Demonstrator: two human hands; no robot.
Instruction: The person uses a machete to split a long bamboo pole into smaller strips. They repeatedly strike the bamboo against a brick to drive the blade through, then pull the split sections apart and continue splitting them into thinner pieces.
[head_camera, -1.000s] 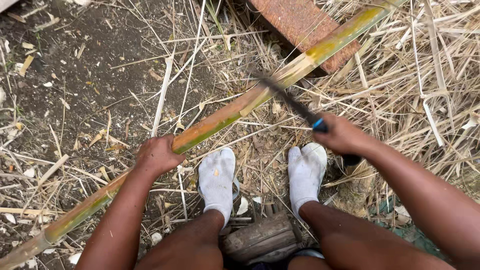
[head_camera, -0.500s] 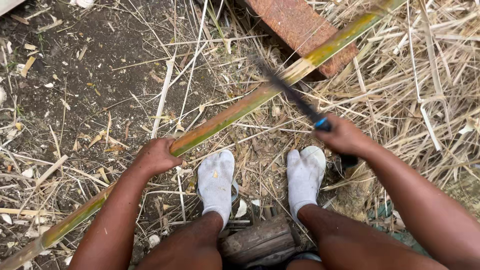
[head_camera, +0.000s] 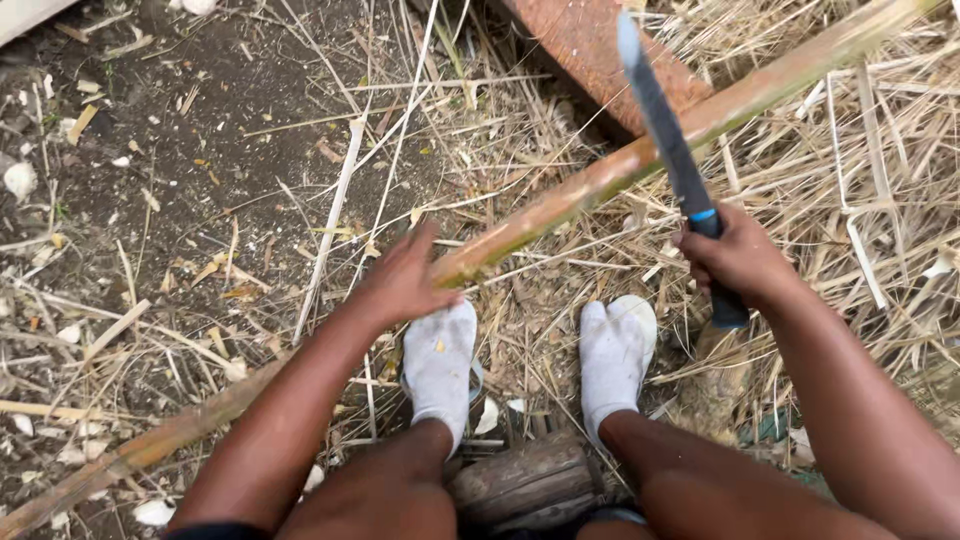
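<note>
Stalk: long cane stalk (head_camera: 640, 160) runs diagonally under my left hand, long axis from low on my left up past my right hand to the far right corner; far end points away from me.
Left hand: my left hand (head_camera: 405, 285) wraps the stalk from above, fingers curled around it, just ahead of my left foot.
Right hand: my right hand (head_camera: 735, 260) fisted tight on the handle of the blade (head_camera: 655, 110).
Blade: dark, long, tip points up and away, tilted slightly toward my left hand; crosses over the stalk, contact cannot tell.
Feet: white socks (head_camera: 440, 365) between my hands, just behind the stalk.
Room: bare dirt (head_camera: 150, 150) beyond my left hand; dry straw (head_camera: 880, 180) piled around my right hand.
Edge: rusty slab (head_camera: 590, 50) beyond the blade, stalk lies across it.
</note>
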